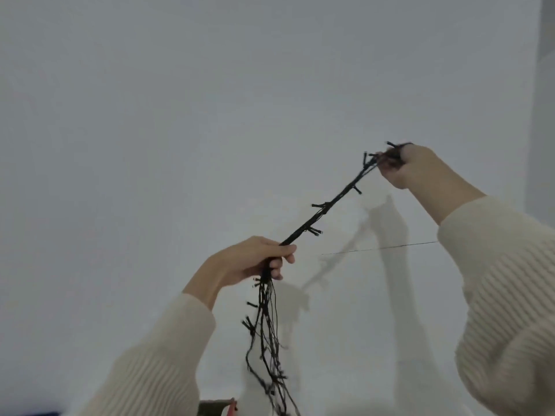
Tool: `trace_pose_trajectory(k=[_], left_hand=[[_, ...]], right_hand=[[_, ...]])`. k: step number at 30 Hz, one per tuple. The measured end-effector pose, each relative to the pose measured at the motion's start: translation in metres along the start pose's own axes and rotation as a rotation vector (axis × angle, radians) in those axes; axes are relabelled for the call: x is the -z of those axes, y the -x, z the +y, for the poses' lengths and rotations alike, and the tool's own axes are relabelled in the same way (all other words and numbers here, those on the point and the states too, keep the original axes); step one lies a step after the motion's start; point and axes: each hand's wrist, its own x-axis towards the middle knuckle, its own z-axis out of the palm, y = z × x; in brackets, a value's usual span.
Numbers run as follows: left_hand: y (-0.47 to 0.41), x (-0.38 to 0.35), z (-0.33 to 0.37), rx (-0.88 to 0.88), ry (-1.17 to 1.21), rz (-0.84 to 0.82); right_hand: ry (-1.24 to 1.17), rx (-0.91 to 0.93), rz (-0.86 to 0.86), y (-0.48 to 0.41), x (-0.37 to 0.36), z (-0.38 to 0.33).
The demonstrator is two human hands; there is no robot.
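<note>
There are two hands, the left hand [249,259] and the right hand [411,166], and two cream sleeves [156,361]. One dark string of lights [330,205] is in view, with about six small bulbs [316,232] on its taut stretch; the blurred hanging tangle defies counting. One thin wire [390,247] crosses the wall [180,115].

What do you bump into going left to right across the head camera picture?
First the left sleeve → left hand → black light string stretched between the hands → right hand → right sleeve.
</note>
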Motion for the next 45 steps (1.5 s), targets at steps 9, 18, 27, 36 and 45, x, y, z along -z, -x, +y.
trace_pose_trajectory(k=[9, 18, 27, 36, 45], left_hand=[[0.009, 0.039, 0.054, -0.052, -0.321, 0.105], [0.002, 0.046, 0.074, -0.017, -0.821, 0.125], [-0.006, 0.036, 0.081, -0.146, -0.542, 0.192], [-0.011, 0.029, 0.086, -0.145, -0.636, 0.202], [-0.010, 0.005, 0.102, -0.225, -0.529, 0.159]], right_hand=[[-0.116, -0.227, 0.274, -0.031, 0.125, 0.068], [-0.251, -0.473, 0.388, -0.020, 0.199, 0.186], [0.817, -0.394, -0.224, 0.056, 0.192, 0.237], [0.841, -0.394, -0.677, 0.076, 0.152, 0.172], [0.775, 0.079, -0.682, 0.088, 0.032, 0.182]])
